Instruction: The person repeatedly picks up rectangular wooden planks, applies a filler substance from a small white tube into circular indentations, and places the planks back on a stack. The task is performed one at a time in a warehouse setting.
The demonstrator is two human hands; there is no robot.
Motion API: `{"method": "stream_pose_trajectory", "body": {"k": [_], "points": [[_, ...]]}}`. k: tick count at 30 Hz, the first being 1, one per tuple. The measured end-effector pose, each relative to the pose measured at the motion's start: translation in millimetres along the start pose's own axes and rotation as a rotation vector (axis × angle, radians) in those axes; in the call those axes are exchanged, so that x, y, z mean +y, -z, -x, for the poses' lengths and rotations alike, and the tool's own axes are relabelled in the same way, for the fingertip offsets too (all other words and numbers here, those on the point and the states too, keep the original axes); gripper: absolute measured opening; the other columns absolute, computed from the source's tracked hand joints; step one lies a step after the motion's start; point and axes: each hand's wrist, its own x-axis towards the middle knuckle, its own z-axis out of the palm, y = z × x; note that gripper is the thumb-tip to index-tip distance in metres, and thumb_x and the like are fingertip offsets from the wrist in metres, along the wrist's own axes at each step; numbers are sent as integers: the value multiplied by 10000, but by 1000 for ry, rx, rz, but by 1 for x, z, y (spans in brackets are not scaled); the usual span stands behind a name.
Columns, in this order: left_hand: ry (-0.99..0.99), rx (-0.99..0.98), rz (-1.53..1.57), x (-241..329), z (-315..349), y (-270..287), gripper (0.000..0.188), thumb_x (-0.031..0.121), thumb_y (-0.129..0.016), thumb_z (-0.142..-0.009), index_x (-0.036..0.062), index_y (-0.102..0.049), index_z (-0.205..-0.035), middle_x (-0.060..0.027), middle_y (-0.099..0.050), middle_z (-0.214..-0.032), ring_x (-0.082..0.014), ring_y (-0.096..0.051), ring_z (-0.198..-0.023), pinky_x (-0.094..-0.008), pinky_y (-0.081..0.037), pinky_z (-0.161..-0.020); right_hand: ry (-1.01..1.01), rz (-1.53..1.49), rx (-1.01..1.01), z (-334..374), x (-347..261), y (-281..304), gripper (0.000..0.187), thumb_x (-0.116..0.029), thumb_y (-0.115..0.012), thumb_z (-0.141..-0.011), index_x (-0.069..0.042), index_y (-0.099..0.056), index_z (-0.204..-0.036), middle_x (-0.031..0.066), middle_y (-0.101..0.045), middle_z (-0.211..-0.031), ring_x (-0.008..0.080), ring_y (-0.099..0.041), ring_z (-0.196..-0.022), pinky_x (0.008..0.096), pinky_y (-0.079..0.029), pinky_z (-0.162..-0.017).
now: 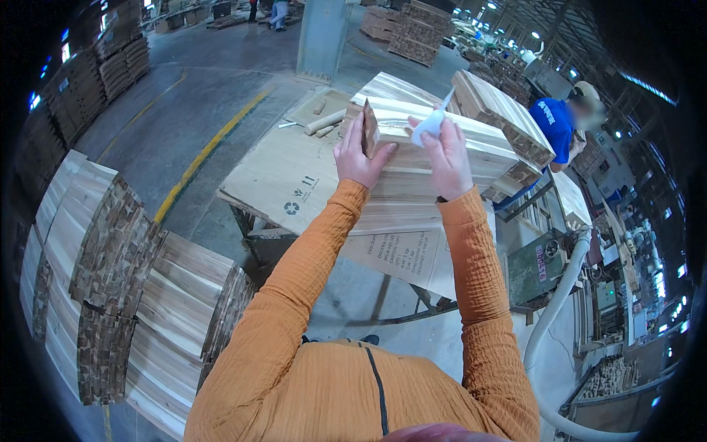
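My left hand [357,158] grips the near-left end of a pale wooden board [471,138], with its fingers on the brown end face [370,121] and its thumb along the front edge. In my right hand [448,158] is a white squeeze bottle [428,129] with a thin pointed nozzle, tilted over the board's top. A wet-looking whitish streak [398,124] lies on the wood between my hands. More boards are stacked beneath and behind this one, on a cardboard-covered table [272,180].
Short wooden sticks [324,125] lie at the table's far left. Another board stack [501,110] stands at the back right, near a person in a blue shirt [552,125]. Tall piles of boards [169,295] fill the lower left. A grey hose [556,309] curves down at right.
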Motion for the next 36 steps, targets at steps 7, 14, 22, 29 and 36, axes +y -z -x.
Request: {"method": "stream_pose_trajectory", "body": {"k": [7, 14, 22, 29, 36], "points": [[47, -43, 72, -5, 0, 3, 902, 564, -687, -708, 19, -386, -1361, -180, -500, -1311, -291, -490, -1188, -426, -295, -987, 48, -21, -58, -1, -18, -18, 293, -274, -427, -932, -59, -496, -1118, 35, -635, -1168, 266, -319, -1351, 517, -69, -1089], [41, -34, 33, -1, 3, 0, 907, 584, -676, -711, 14, -390, -1356, -187, -498, -1311, -294, -497, -1178, -422, -305, -979, 27, 79, -39, 2, -14, -20, 301, -279, -419, -936, -59, -509, -1119, 52, -616, -1197, 277, -340, -1338, 534, -88, -1081], [37, -28, 16, -1, 3, 1, 887, 589, -652, -726, 7, -401, -1347, -184, -500, -1311, -291, -503, -1169, -431, -308, -967, -37, 107, -4, 3, -16, -22, 308, -273, -424, -919, -51, -509, -1115, 125, -584, -1221, 313, -352, -1327, 540, -96, -1080], [95, -63, 90, 1, 1, 2, 890, 584, -654, -727, 16, -392, -1360, -190, -500, -1310, -299, -490, -1187, -434, -286, -987, 21, 67, -55, -2, -22, -30, 332, -270, -419, -913, -36, -492, -1138, 77, -591, -1230, 294, -347, -1332, 528, -104, -1083], [31, -19, 8, 3, 3, -1, 837, 531, -672, -734, 9, -414, -1337, -201, -522, -1271, -330, -501, -1171, -438, -343, -965, -34, 112, -64, 7, -5, 3, 347, -252, -398, -927, -29, -479, -1181, 37, -621, -1196, 276, -358, -1328, 528, -116, -1081]]}}
